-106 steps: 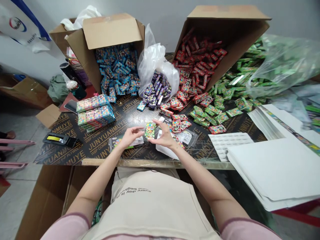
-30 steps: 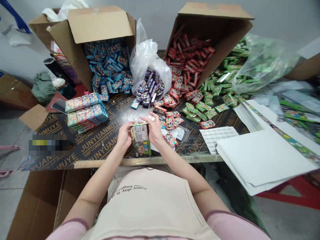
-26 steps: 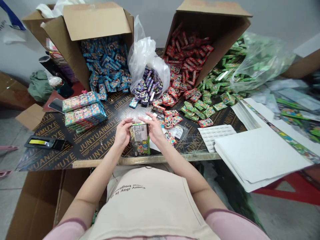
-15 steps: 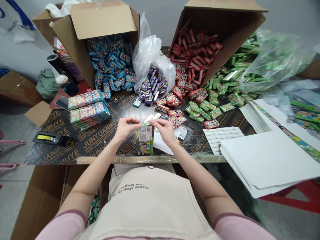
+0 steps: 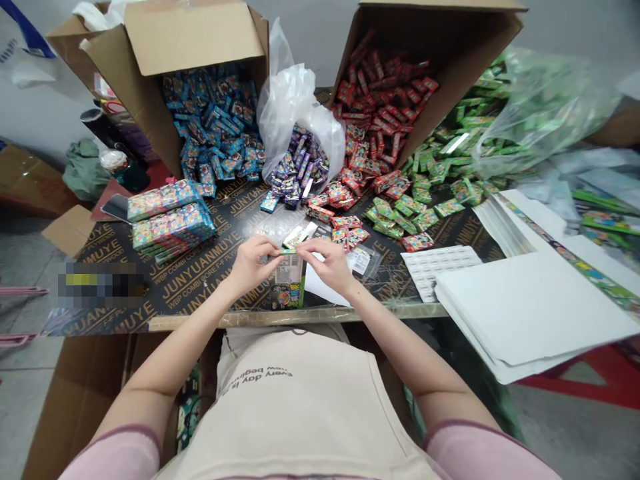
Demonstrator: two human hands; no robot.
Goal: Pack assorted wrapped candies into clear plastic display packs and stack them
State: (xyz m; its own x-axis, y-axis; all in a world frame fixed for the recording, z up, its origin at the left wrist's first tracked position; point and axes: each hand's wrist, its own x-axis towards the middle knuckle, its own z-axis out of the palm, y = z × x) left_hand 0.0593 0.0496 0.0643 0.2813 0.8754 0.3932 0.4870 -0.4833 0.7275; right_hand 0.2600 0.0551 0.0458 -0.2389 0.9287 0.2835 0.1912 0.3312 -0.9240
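A small printed carton [image 5: 288, 291], green and black with a pale printed panel, stands near the front edge of the table. At its top left corner, my left hand [image 5: 254, 263] has thumb and fingers pinched together on the edge. My right hand [image 5: 330, 265] pinches the top right corner the same way. Just behind the fingertips lie small printed packets with white strips. A white sheet [image 5: 320, 283] sits partly under my right hand. The carton's inside is hidden from view.
Stacked wrapped packs [image 5: 173, 220] stand at the left. Behind are open cartons of blue packets [image 5: 215, 127] and red packets [image 5: 385, 107], a plastic bag of purple packets [image 5: 303, 163], and loose green packets [image 5: 425, 163]. White sheets [image 5: 540, 313] overhang the right front edge.
Both hands remain at the carton's top edge, with the fingers shifted slightly and the right fingers straighter. The whole view has moved a little.
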